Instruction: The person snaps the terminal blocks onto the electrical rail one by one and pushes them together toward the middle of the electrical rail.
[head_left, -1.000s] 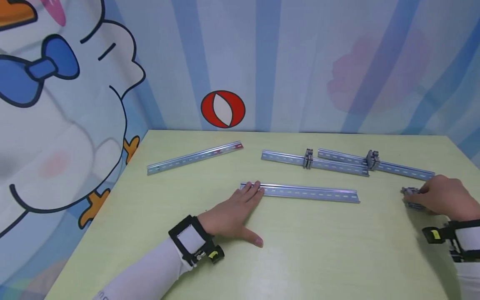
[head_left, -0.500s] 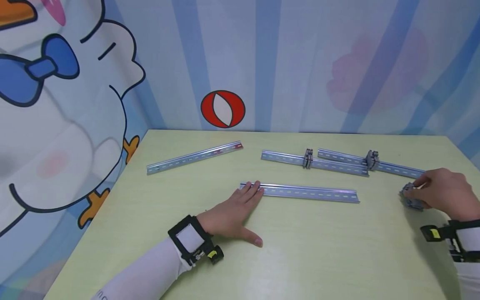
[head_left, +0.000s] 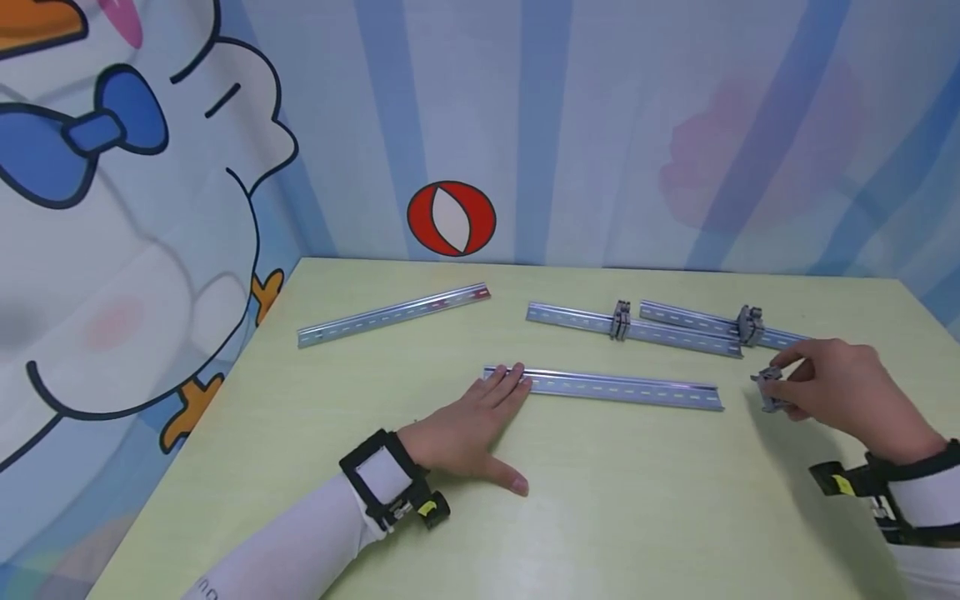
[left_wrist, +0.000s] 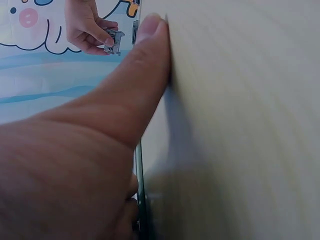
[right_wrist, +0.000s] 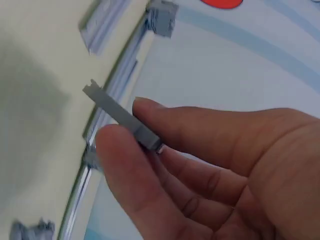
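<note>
My left hand (head_left: 465,421) lies flat with fingers spread, its fingertips on the left end of the front slotted metal DIN rail (head_left: 622,388); the left wrist view shows its thumb stretched out along the tabletop. Between thumb and fingers, my right hand (head_left: 847,392) pinches a small grey DIN-rail terminal block (head_left: 768,389), held up just beyond the rail's right end. The right wrist view shows this block (right_wrist: 122,117) edge-on, slim, with notched ends.
Behind lie two rails, left (head_left: 570,316) and right (head_left: 682,317), each carrying a grey block, left (head_left: 620,321) and right (head_left: 750,325). Another rail (head_left: 393,315) lies angled at the back left. Another grey piece (right_wrist: 32,231) shows on the table (head_left: 600,500) in the right wrist view.
The right hand has lifted the terminal block off the table and brought it left toward the front rail. The left hand stays in place on the rail.
</note>
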